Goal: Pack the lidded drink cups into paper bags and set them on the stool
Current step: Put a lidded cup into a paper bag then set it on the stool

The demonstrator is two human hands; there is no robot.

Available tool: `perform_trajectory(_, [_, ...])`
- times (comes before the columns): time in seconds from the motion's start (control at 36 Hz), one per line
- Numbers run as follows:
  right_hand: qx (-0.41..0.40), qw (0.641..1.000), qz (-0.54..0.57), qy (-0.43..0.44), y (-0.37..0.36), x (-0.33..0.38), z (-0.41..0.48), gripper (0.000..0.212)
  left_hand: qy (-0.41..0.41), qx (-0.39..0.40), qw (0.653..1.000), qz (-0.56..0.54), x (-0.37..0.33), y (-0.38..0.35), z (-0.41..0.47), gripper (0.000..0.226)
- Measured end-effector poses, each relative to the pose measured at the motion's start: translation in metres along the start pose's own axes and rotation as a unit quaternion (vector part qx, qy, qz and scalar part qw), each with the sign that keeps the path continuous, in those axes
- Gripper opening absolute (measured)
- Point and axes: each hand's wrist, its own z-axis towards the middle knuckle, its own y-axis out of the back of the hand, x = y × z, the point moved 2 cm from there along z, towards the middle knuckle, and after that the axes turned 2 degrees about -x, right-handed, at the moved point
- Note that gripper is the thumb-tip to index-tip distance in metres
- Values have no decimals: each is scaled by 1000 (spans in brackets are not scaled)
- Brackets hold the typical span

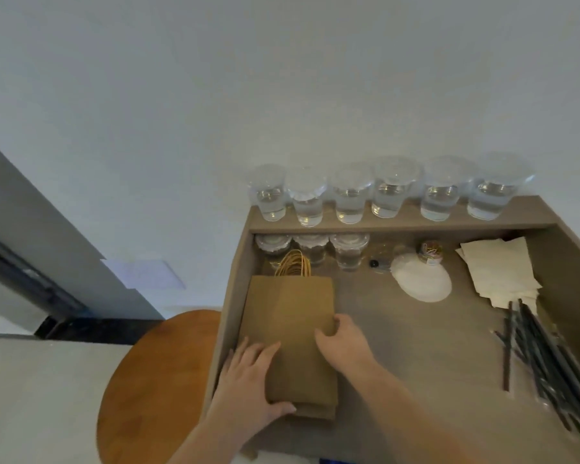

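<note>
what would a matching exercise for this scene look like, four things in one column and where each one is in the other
Things
1. paper bags
2. straws
3. napkins
4. stool

Places
a. along the right side of the desk, towards the front
b. flat on the desk, touched by the left hand and right hand
c. beside the desk, on its left
d. back right of the desk, in a pale pile

Pairs: 1-b, 2-a, 3-d, 4-c
</note>
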Motion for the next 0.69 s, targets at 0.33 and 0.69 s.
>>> perform_trajectory(0.33, [-51,998,-28,-9,21,14,-13,45,-81,90,992,35,-9,19,56,148])
perform_trajectory(0.69, [27,994,91,-43,55,17,6,35,-237,-5,971,-19,-15,50,47,62])
